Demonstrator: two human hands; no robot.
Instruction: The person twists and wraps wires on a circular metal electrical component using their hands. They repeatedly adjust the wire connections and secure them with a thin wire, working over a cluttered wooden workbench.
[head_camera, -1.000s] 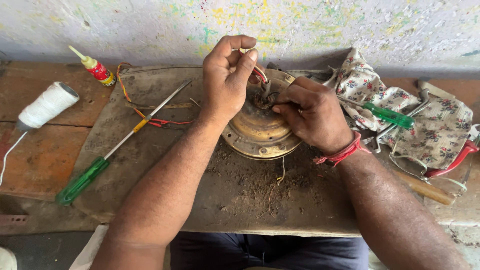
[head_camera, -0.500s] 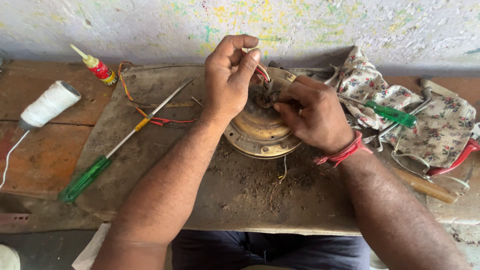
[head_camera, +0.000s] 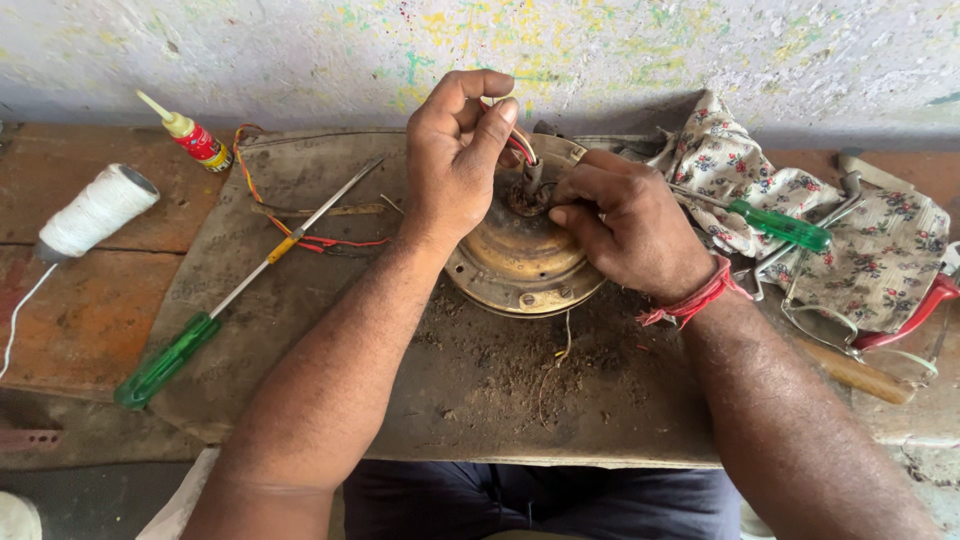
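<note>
My left hand (head_camera: 455, 160) is closed in a pinch on a small bunch of wires (head_camera: 522, 147), red and pale ones, thumb and fingers pulling them up from the middle of the round brass-coloured motor housing (head_camera: 520, 262). A second ago this hand sat slightly higher and more curled over the hub; now it has tipped a little toward the wall, and the wires stand straighter out of the centre. My right hand (head_camera: 630, 225) has barely shifted: it rests on the right side of the housing with its fingers bent in against the hub, pressing or holding something small there, though I cannot tell what, because the fingertips hide it.

The housing lies flat on a dusty brown mat (head_camera: 300, 300) in front of me, where it was, with crumbs of dirt below its rim. So the change is slight: the wires look tauter and the housing stays pinned under both hands.

To the left, a long green-handled screwdriver (head_camera: 225, 305) lies slantwise over loose red and yellow leads (head_camera: 300, 235). A white thread spool (head_camera: 97, 211) and a small red glue bottle (head_camera: 190, 135) sit beyond it. On the right a flowered cloth (head_camera: 870, 250) carries another green screwdriver (head_camera: 780, 227) and red-handled pliers (head_camera: 915, 310).
</note>
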